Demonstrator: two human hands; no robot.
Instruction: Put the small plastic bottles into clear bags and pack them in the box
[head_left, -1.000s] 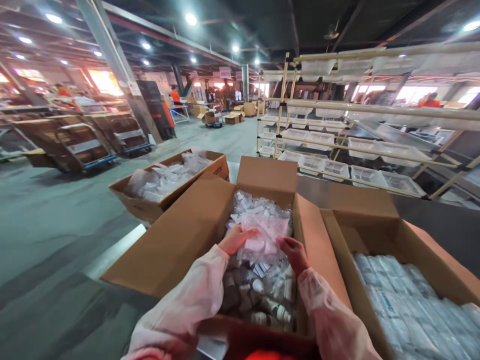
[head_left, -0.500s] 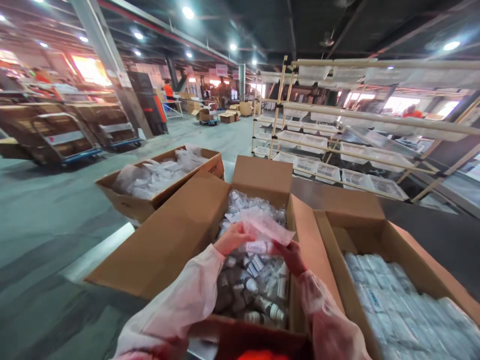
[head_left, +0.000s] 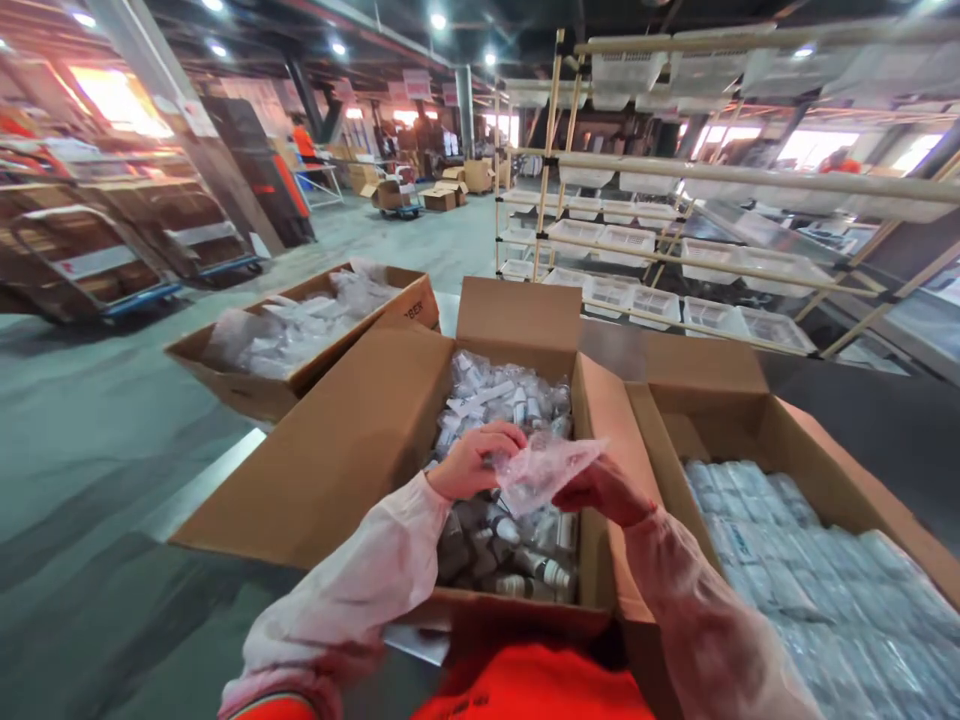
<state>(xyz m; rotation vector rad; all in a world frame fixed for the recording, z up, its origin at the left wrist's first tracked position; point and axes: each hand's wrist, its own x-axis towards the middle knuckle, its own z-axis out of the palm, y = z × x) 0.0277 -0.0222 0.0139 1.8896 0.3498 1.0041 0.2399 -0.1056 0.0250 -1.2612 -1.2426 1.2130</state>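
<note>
Above the middle open carton [head_left: 517,600], both hands are closed on a translucent bubble-wrap bag [head_left: 544,475]. My left hand [head_left: 480,458] pinches its left edge with the fingers bent over the top. On the other side my right hand [head_left: 604,488] grips the bag's right end, its fingertips partly hidden behind the film. Whether anything is inside the bag, I cannot tell. Below the hands, the carton holds a jumble of small bottles [head_left: 544,570] with white caps, some in clear wrapping, and white labelled pieces [head_left: 487,395] toward the far end.
On the right, another carton [head_left: 750,375] holds rows of clear-wrapped packs [head_left: 780,560]. A third carton [head_left: 255,395] at left is full of plastic-wrapped items. A rack [head_left: 551,160] with white baskets stands ahead. Loaded trolleys [head_left: 97,265] are at far left; a person in orange [head_left: 302,140] is far off.
The bag has been turned and opened out between my hands. My right hand has shifted right and slightly up. The white labelled piece seen under the bag no longer shows. The view has tilted down.
</note>
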